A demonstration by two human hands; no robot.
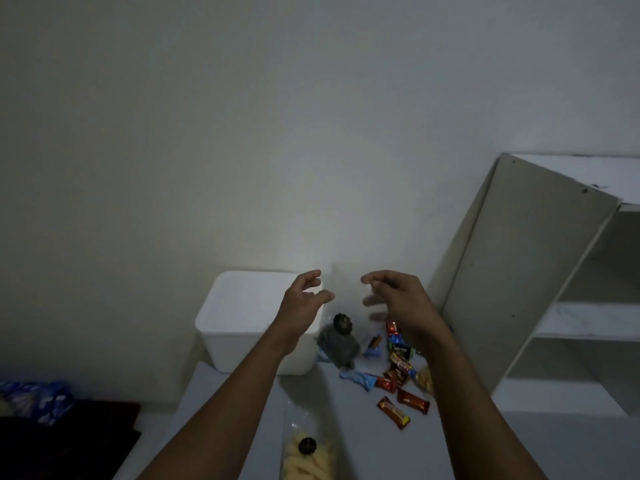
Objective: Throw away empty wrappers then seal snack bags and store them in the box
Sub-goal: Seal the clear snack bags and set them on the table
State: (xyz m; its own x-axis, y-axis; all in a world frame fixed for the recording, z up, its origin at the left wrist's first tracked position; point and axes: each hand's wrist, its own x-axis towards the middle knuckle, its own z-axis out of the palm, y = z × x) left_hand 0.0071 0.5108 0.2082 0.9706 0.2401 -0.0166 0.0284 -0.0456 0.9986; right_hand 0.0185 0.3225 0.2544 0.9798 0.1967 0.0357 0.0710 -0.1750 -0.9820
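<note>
Nearest, a clear bag of yellow snacks (308, 457) lies on the table (349, 403). Beyond it, wrapped bars (403, 407) are scattered to the right. A clear bag of dark snacks (341, 344) hangs just beside the white box (242, 317). The right hand (394, 294) pinches its faint top edge. The left hand (304, 296) is curled at the other side, thumb and finger apart, and I cannot tell its grip. A shelf (519, 271) stands to the right.
</note>
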